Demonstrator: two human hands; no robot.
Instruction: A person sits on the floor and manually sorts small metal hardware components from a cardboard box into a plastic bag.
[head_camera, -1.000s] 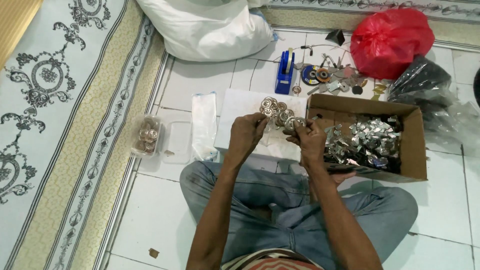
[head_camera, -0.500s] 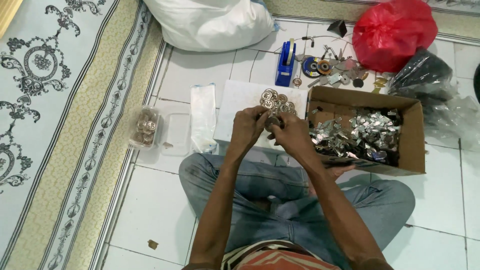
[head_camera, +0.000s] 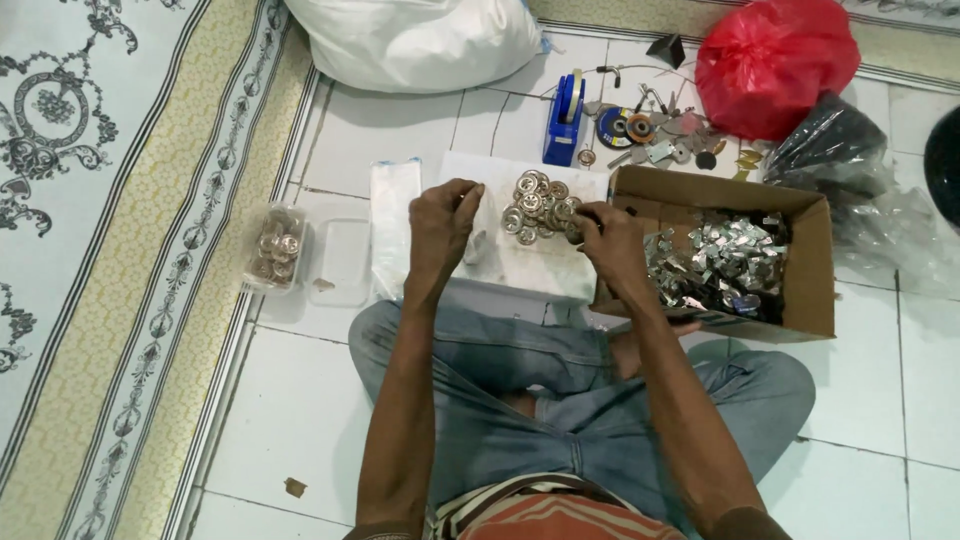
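Hands: half a second ago we had both hands pressed together over the white sheet; now they stand apart, the left hand (head_camera: 440, 222) to one side and the right hand (head_camera: 607, 243) by the box.
Left fingers: we pinch them narrow at the tips, seemingly on the top of a small clear bag (head_camera: 481, 232) that hangs below; what is inside we cannot tell.
Right fingers: we curl them closed around something small and dark beside the pile; it is too small for us to name.
Metal rings: the pile of round metal rings (head_camera: 538, 204) lies on the white sheet (head_camera: 500, 262) between our hands, uncovered again.
Cardboard box: it (head_camera: 812, 262) sits open just right of our right hand, holding shiny metal scraps (head_camera: 716, 268).
What the change means: we judge that the joined-hands step on one piece is over and the work has split between the hands.
Around us: a plastic tub (head_camera: 275, 246) with more rings rests well to the left on the tile floor (head_camera: 300, 400), and a blue tape dispenser (head_camera: 564, 116) stands beyond the sheet.
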